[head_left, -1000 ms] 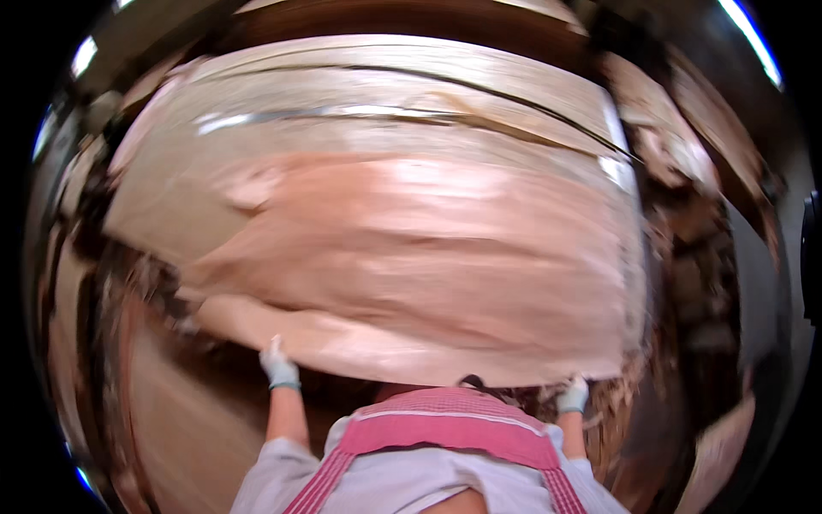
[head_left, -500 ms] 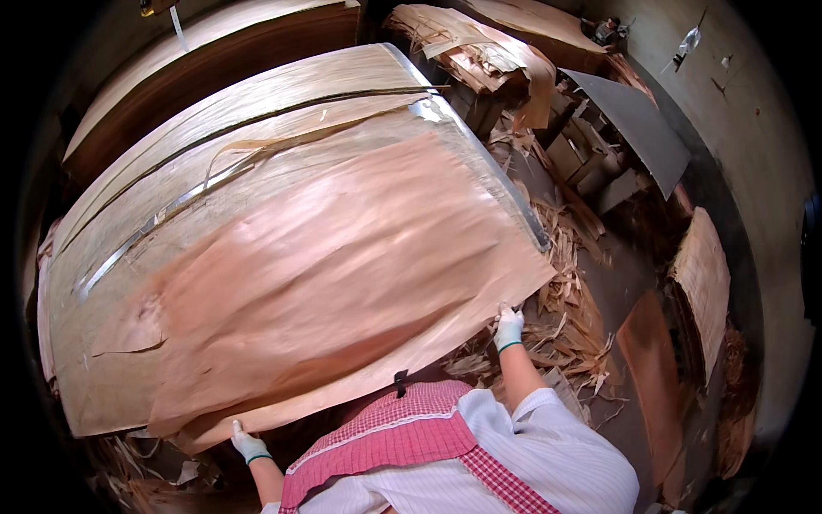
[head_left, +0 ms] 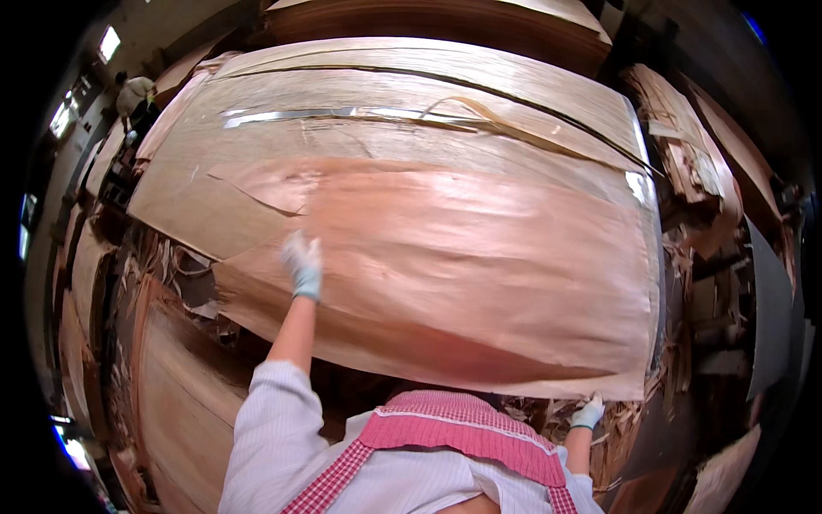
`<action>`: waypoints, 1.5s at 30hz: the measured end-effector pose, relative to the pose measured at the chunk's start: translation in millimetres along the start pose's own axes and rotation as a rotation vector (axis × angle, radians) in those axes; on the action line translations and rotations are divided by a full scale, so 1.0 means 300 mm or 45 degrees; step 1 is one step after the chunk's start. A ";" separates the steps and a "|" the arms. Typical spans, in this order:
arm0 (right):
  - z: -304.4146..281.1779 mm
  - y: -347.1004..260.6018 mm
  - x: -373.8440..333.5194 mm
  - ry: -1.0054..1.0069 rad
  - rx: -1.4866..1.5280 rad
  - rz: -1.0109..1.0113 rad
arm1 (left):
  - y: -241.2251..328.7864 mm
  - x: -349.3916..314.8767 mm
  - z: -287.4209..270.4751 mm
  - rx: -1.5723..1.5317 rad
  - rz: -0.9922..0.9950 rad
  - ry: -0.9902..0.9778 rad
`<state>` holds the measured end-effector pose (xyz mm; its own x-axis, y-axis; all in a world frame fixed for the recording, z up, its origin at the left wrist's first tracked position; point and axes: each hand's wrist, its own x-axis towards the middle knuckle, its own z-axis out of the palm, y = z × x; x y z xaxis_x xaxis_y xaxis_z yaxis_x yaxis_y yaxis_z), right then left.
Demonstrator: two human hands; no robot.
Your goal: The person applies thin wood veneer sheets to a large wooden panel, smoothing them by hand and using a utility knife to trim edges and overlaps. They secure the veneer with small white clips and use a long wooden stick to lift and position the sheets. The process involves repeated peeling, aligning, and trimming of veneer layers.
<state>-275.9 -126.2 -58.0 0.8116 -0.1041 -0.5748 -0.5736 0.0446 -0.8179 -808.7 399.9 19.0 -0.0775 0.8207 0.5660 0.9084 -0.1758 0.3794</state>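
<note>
A thin reddish wood veneer sheet [head_left: 479, 257] lies wavy across a broad pale worktable [head_left: 180, 180], its near edge hanging toward me. My left hand [head_left: 302, 264], in a white glove with a greenish cuff, is over the left part of this sheet. Its fingers look spread and a little blurred, with nothing in them; whether they touch the veneer is unclear. At the near right corner, my right hand [head_left: 587, 414], also gloved, pinches the sheet's edge. Beyond the left hand, a torn flap [head_left: 265, 187] of veneer shows a dark slit.
Across the table's far part run a long dark strip [head_left: 411, 75], a shiny metal strip [head_left: 291, 114] and a curled veneer strip [head_left: 505, 125]. Stacked veneer [head_left: 445, 21] stands behind. More veneer [head_left: 676, 137] is piled at right. Another person [head_left: 134, 96] is at far left.
My left hand has let go of the sheet's near left edge and moved forward over its surface. The right hand keeps its corner. My view has swung to the left.
</note>
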 end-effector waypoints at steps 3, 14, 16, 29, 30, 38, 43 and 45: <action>-0.011 -0.017 -0.004 0.052 -0.050 -0.049 | 0.291 0.190 0.218 -0.136 0.355 -0.399; -0.052 0.009 0.043 0.199 -0.114 -0.024 | 0.651 0.500 0.671 0.275 0.759 -0.684; -0.001 0.008 0.005 0.318 -0.224 -0.126 | 0.628 0.516 0.689 0.150 0.753 -0.773; 0.026 -0.017 -0.024 0.441 -0.116 -0.064 | 0.773 0.585 0.895 0.098 0.679 -0.837; 0.028 -0.015 -0.016 0.453 -0.119 -0.040 | 0.777 0.582 0.899 0.102 0.669 -0.825; -0.026 0.029 0.020 0.451 -0.147 0.010 | 0.893 0.534 0.916 0.242 0.637 -0.810; -0.035 -0.022 0.006 0.415 -0.097 0.020 | 0.961 0.483 0.929 0.334 0.541 -0.852; -0.033 -0.031 0.000 0.412 -0.108 -0.006 | 0.977 0.482 0.949 0.389 0.570 -0.843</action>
<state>-271.8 -136.5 -50.2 0.7448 -0.4147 -0.5227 -0.5881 -0.0379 -0.8079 -436.8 621.7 3.7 0.4847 0.8740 0.0352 0.8744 -0.4830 -0.0459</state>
